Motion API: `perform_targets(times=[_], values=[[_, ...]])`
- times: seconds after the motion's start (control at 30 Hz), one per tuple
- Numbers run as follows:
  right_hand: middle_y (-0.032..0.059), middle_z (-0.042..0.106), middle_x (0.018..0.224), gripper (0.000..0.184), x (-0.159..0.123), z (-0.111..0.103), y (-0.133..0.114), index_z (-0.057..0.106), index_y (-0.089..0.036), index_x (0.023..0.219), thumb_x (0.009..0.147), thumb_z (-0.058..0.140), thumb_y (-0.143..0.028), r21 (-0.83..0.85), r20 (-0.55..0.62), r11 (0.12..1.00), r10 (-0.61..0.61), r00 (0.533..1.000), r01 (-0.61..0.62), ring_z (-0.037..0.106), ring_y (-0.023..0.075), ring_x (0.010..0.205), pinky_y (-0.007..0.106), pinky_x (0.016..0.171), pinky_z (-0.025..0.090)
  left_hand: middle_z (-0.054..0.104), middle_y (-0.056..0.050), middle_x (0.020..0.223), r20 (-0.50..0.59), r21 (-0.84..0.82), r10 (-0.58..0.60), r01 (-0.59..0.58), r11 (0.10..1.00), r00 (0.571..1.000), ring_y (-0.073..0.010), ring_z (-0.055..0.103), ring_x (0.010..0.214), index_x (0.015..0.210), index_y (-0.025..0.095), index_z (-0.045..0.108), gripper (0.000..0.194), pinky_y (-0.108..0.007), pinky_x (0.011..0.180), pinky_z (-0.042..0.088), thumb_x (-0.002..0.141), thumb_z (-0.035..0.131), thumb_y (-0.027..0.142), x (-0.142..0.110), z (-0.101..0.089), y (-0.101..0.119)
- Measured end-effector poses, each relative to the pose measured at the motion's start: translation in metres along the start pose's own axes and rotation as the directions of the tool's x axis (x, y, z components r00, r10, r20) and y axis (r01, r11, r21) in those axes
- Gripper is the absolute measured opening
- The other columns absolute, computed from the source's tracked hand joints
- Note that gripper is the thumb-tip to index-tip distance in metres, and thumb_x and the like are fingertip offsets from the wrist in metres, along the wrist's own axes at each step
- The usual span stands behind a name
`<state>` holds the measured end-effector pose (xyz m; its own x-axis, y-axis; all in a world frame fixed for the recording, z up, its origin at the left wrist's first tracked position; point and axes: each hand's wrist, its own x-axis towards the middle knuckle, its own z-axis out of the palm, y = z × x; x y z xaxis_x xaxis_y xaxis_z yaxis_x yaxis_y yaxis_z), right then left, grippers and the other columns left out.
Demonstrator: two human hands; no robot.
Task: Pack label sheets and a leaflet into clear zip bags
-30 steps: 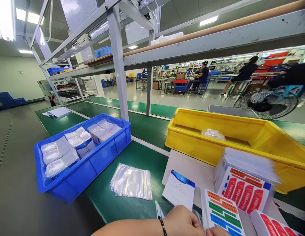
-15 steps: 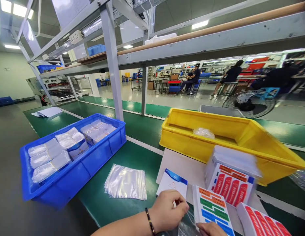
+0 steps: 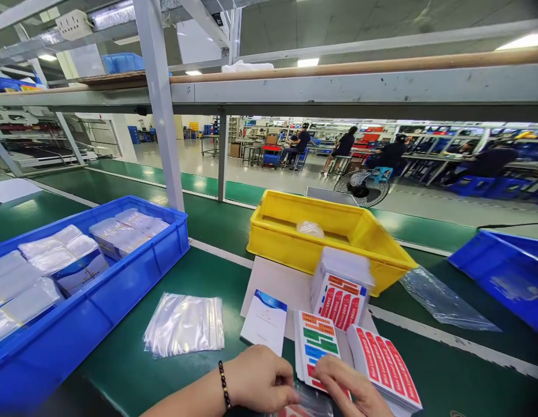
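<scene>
At the bottom edge my left hand [image 3: 260, 383], with a bead bracelet on the wrist, is closed in a pinch on a clear plastic bag [image 3: 306, 402]. My right hand [image 3: 349, 388] also grips that bag, fingers curled, over the stack of cards with coloured bars [image 3: 316, 341]. A stack of red-striped cards [image 3: 384, 368] lies just right of it, and a taller upright pile of red-striped cards [image 3: 340, 298] stands behind. A white booklet with a blue corner [image 3: 265, 321] lies just beyond my left hand. What is inside the bag is hidden.
A pile of clear zip bags [image 3: 184, 324] lies on the green mat. A blue bin [image 3: 121, 278] of bagged packs is at left, a yellow bin [image 3: 364, 243] behind the cards, another blue bin [image 3: 507, 272] at right. Loose plastic film [image 3: 442, 301] lies between. People sit at benches far behind.
The view has swung right and down, so the bins shifted left and a second blue bin appeared. My right hand has come up into view, and both hands now pinch the clear bag.
</scene>
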<state>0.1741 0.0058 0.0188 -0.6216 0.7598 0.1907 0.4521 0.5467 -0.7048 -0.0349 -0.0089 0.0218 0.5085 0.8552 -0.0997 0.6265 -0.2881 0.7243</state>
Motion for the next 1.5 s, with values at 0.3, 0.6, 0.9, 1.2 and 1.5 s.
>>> perform_targets(times=[0.3, 0.6, 0.9, 1.2, 1.5], values=[[0.0132, 0.057, 0.106, 0.047, 0.062, 0.068, 0.013, 0.057, -0.017, 0.108, 0.064, 0.068, -0.029, -0.582, -0.058, 0.813, -0.081, 0.995, 0.032, 0.049, 0.0315, 0.101, 0.053, 0.094, 0.031, 0.043, 0.007, 0.05, 0.331, -0.277, 0.217, -0.125, 0.953, 0.919, -0.0055, 0.038, 0.046, 0.055, 0.017, 0.051, 0.029, -0.016, 0.044, 0.029, 0.074, 0.057, 0.038, 0.001, 0.013, -0.008], [0.0054, 0.058, 0.075, 0.026, 0.054, 0.035, 0.004, 0.064, -0.019, 0.085, 0.086, 0.038, -0.016, -0.54, -0.228, 0.837, -0.245, 0.942, 0.087, 0.052, 0.0181, 0.073, 0.035, 0.073, 0.041, 0.044, 0.005, 0.045, 0.213, -0.701, 0.106, 0.077, 0.709, 0.971, -0.0048, 0.033, 0.038, 0.065, 0.012, 0.063, 0.064, -0.019, 0.04, 0.024, 0.059, 0.049, 0.074, 0.0, 0.013, -0.007], [0.0049, 0.057, 0.088, 0.019, 0.004, -0.018, -0.017, 0.06, -0.024, 0.096, 0.086, 0.043, -0.022, -0.311, -0.064, 0.908, -0.316, 0.947, 0.282, 0.053, 0.0193, 0.086, 0.034, 0.074, 0.044, 0.065, -0.007, 0.067, 0.217, -0.976, -0.163, 0.216, -0.021, 0.963, -0.0158, 0.058, 0.052, 0.101, 0.009, 0.057, 0.041, -0.027, 0.055, 0.042, 0.07, 0.053, 0.036, 0.018, 0.013, -0.02], [0.0109, 0.059, 0.104, 0.026, 0.042, -0.034, 0.048, 0.06, -0.017, 0.1, 0.075, 0.052, -0.016, -0.576, -0.25, 0.719, 0.297, 0.922, -0.388, 0.048, 0.0262, 0.102, 0.04, 0.09, 0.031, 0.068, -0.016, 0.09, 0.209, -0.977, 0.051, 0.207, 0.047, 0.977, -0.0286, 0.063, 0.089, 0.093, 0.006, 0.064, 0.039, -0.041, 0.087, 0.04, 0.06, 0.071, 0.023, 0.011, 0.011, -0.006], [0.0069, 0.06, 0.086, 0.005, 0.047, -0.038, 0.059, 0.057, -0.017, 0.076, 0.071, 0.055, -0.018, -0.533, -0.241, 0.714, 0.385, 0.891, -0.453, 0.05, 0.0236, 0.088, 0.034, 0.077, 0.031, 0.07, -0.015, 0.086, 0.296, -0.941, -0.073, 0.304, 0.151, 0.952, -0.025, 0.066, 0.078, 0.088, 0.007, 0.066, 0.037, -0.039, 0.083, 0.045, 0.059, 0.074, 0.029, 0.01, 0.016, -0.01]])
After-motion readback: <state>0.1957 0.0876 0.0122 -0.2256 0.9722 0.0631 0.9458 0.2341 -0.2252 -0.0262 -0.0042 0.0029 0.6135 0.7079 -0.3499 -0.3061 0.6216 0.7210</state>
